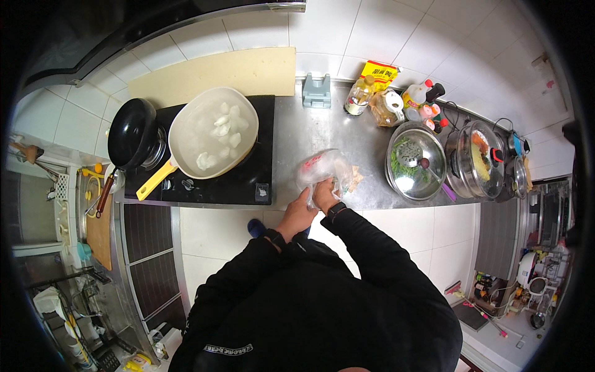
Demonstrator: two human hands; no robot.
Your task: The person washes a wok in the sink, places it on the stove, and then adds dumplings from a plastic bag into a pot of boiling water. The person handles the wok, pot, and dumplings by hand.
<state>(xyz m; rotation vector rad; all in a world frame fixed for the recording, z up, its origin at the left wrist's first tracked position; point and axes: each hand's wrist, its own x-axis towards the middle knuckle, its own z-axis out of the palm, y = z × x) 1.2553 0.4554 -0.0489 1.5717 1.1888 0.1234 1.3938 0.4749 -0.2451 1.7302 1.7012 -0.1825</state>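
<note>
My left hand [296, 215] and my right hand [325, 195] are close together at the counter's front edge. Both grip the gathered neck of a clear plastic bag [320, 167] with red print, its body resting on the steel counter [302, 125]. What the bag contains is hard to make out. A crumpled brownish piece [357, 179] shows at its right side, and I cannot tell whether it is inside. To the left, a cream pan [190, 139] with a yellow handle holds cloudy liquid and several pale dumplings [228, 123]. It sits on a black gas hob [223, 193].
A black wok [132, 132] occupies the left burner. Behind the bag are a grey plastic stand [317, 91], an oil bottle [359, 95] and several condiment bottles [416, 95]. On the right are a steel bowl with greens [399, 162], a skimmer [411, 153] and a lidded steamer pot [479, 158].
</note>
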